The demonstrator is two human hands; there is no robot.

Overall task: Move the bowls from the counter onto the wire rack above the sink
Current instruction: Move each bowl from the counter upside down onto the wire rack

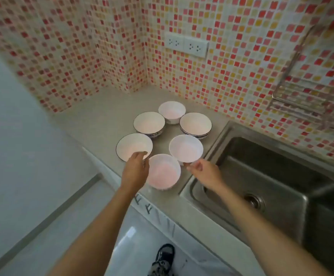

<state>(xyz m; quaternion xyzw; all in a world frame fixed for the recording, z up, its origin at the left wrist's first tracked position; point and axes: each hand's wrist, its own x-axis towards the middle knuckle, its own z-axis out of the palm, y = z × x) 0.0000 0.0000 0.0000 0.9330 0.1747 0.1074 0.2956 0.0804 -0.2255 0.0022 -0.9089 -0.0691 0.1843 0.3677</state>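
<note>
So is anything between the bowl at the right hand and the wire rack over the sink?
Nothing visible. The right hand is at the near rim of a plain white bowl. From there to the wire rack on the tiled wall lies only open air over the sink. The other bowls sit to the left and behind.

No text, label, brand or number can be read anywhere. The bowls [186,148] and the wall sockets [186,45] carry no legible markings.
</note>
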